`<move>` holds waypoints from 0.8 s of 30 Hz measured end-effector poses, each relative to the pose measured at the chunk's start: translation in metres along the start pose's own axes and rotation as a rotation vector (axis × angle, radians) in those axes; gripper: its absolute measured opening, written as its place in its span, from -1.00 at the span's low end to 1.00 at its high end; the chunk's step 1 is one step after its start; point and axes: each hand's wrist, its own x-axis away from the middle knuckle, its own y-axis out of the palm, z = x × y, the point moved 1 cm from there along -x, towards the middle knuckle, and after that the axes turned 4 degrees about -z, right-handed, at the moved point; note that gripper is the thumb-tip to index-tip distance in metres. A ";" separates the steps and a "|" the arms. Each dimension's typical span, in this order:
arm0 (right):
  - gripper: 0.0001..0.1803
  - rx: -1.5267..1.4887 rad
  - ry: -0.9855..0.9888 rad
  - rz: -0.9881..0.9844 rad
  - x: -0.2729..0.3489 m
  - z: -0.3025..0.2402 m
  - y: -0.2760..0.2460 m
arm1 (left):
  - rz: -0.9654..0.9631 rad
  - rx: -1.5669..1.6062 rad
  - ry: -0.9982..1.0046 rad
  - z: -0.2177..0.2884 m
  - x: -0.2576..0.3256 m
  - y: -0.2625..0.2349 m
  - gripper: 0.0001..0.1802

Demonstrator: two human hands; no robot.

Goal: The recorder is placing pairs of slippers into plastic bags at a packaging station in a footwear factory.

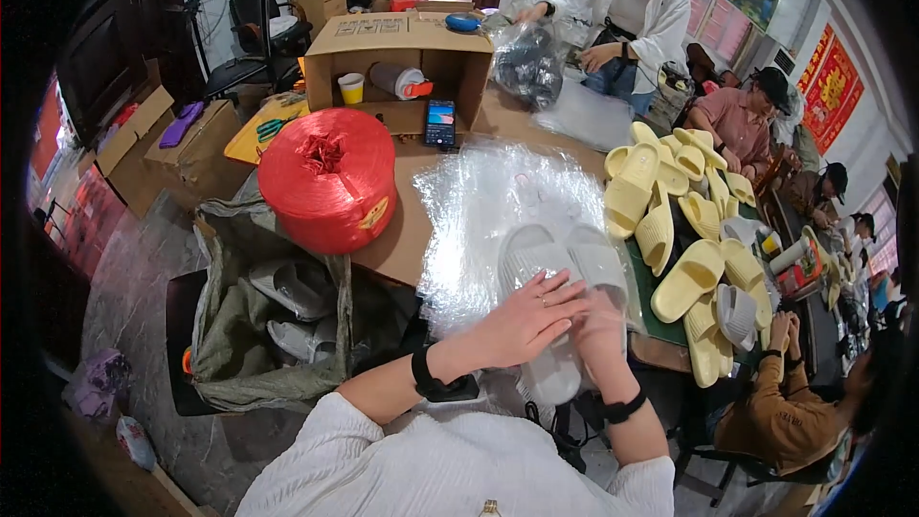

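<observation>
A pair of pale grey slippers (529, 254) lies in front of me, soles toward my body. It rests over a stack of clear plastic bags (455, 220), and shiny film shows around the pair; whether it is inside a bag I cannot tell. My left hand (536, 318) reaches across the slippers with its fingers stretched out, a ring on one of them. Close beside it, my right hand (600, 333) is at the right slipper, smeared by motion, its fingers unclear. Yellow slippers (689, 280) are heaped to the right, with a grey slipper (735, 316) among them.
A big red roll of plastic twine (325, 182) stands left of the bags. Below it, an open woven sack (215, 330) holds grey slippers. Beyond are a phone (440, 123) and a cardboard box (397, 38) with cups. Several people work at the right and far side.
</observation>
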 end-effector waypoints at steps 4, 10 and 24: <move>-0.75 0.086 0.046 -0.085 -0.035 -0.013 0.011 | -0.073 -0.011 0.038 0.005 0.010 0.004 -0.56; -0.62 -0.205 0.190 0.128 -0.083 -0.010 0.040 | -0.118 -0.022 0.061 0.016 0.034 -0.010 -0.55; -0.80 -1.227 0.147 -0.314 0.096 0.019 -0.073 | 0.271 0.214 -0.616 -0.025 0.099 -0.025 -0.25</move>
